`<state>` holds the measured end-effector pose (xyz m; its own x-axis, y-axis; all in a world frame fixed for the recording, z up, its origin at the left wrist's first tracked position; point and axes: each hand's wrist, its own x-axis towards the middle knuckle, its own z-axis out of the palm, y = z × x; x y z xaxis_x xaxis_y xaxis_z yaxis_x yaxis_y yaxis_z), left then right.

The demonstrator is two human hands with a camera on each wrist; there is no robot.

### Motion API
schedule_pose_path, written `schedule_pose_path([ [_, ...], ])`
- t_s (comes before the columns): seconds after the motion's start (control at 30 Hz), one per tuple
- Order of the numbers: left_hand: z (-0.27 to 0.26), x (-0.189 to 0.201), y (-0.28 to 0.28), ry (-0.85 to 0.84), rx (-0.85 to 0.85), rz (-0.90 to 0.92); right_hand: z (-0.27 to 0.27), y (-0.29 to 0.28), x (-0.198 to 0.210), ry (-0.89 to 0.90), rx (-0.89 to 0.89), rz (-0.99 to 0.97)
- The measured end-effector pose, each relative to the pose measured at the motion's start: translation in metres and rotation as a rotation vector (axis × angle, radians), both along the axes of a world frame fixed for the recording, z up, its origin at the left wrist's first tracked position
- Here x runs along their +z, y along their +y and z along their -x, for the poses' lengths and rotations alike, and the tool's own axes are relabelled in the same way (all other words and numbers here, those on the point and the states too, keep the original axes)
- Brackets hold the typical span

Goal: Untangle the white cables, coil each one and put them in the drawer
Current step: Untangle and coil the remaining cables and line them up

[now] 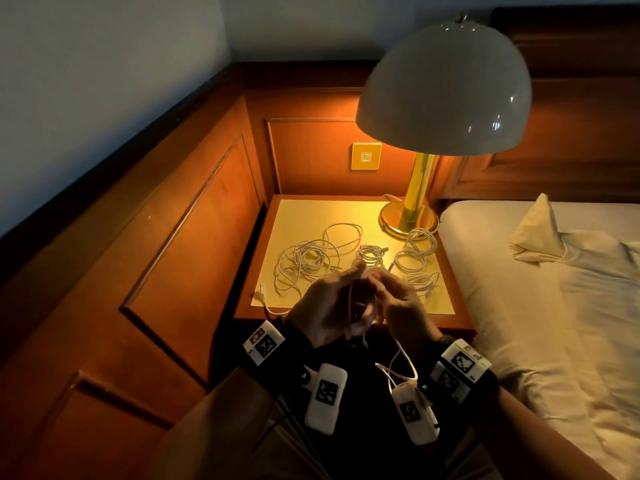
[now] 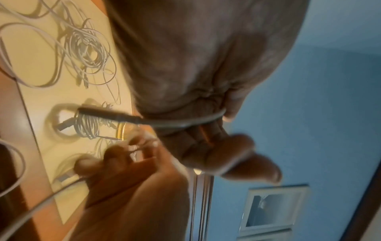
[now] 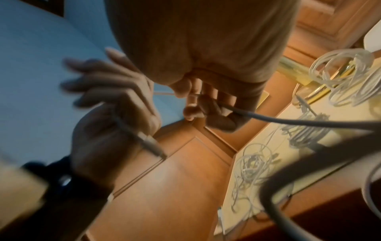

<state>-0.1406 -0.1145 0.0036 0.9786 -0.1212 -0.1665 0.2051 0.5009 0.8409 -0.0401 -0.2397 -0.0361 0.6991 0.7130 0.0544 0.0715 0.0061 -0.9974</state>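
Note:
My left hand [image 1: 341,289] and right hand [image 1: 389,292] meet above the front edge of the nightstand [image 1: 311,213], both holding one white cable [image 1: 403,363] that droops toward my lap. In the left wrist view the cable [image 2: 185,124] wraps over the curled left fingers [image 2: 216,151], its plug end sticking out. The right hand [image 3: 206,104] pinches the cable in its fingertips. A loose tangle of white cables [image 1: 308,261] lies on the nightstand's left half. Coiled cables [image 1: 370,254] [image 1: 415,251] [image 1: 420,282] lie to the right. No drawer shows.
A brass lamp [image 1: 408,216] with a white dome shade stands at the nightstand's back right corner. Wood panelling with a wall switch [image 1: 366,156] closes the back and left. A bed with cream sheets [image 1: 536,306] borders the right side.

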Motion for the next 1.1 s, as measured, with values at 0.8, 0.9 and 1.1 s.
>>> schedule_pose_path([
  [0.8,-0.017,-0.011,0.035,-0.009,-0.084,-0.715,-0.007,-0.022,0.038,-0.495,-0.027,0.225],
  [0.9,-0.012,-0.014,0.032,0.014,-0.095,-0.531,-0.001,-0.016,0.047,-0.255,-0.035,0.077],
  [1.1,-0.006,-0.016,0.03,-0.004,0.198,-0.105,-0.006,-0.008,0.043,-0.401,-0.153,0.09],
])
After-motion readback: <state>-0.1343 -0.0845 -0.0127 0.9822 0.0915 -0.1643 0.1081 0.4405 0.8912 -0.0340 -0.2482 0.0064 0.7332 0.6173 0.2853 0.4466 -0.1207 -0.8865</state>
